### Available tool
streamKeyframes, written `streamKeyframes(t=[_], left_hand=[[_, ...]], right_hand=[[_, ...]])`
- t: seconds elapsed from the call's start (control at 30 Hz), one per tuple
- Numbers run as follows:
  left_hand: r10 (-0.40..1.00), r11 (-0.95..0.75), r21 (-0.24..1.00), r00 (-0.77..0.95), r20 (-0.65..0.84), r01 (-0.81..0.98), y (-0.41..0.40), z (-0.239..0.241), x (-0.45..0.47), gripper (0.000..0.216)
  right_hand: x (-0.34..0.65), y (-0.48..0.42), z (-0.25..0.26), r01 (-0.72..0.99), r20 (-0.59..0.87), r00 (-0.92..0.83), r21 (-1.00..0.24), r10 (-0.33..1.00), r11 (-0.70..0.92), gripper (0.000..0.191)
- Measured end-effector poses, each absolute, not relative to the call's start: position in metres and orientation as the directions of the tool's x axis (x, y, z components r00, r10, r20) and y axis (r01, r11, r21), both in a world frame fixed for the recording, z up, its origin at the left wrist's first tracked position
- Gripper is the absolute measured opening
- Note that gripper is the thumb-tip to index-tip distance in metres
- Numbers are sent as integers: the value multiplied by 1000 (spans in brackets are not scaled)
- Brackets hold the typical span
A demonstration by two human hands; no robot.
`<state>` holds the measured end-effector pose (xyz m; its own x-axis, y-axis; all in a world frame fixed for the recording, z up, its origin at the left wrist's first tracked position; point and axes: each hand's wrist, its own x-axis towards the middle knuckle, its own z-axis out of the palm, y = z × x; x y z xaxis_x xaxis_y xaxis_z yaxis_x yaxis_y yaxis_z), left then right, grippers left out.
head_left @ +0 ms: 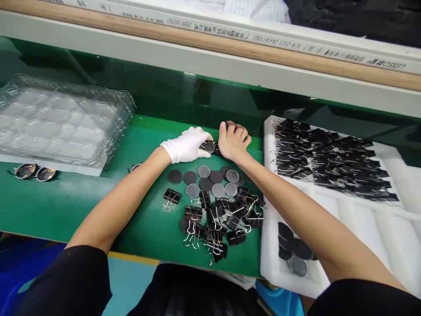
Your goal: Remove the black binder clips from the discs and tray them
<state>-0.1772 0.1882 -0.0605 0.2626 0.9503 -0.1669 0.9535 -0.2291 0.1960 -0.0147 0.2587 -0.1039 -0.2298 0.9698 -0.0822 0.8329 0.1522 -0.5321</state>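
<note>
My left hand [188, 145], in a white glove, is closed around a round grey disc [209, 146] and black parts that look like binder clips, at the back of the green table. Beside it, my bare right hand [233, 141] has its heel against the black part [217, 150], fingers raised and apart. Their exact contact is partly hidden. Just in front lie several black and grey discs [216, 177]. Nearer me is a loose heap of black binder clips [230, 215] with wire handles, plus a single binder clip [173, 196] to its left.
At right, a white foam tray [268, 166] carries rows of black binder clips [329, 158] and a few discs [297, 245]. Stacked clear plastic trays [62, 123] stand at left, with sunglasses [35, 172] in front. A pale rail [197, 50] crosses behind the table.
</note>
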Motion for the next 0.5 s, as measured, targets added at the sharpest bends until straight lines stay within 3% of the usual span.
streamKeyframes(t=[0.5], left_hand=[[960,-197,259,240,-145,945,192,-63,-168,61]], right_hand=[[-15,260,-112,810,-24,-196,-568,980,148,59]])
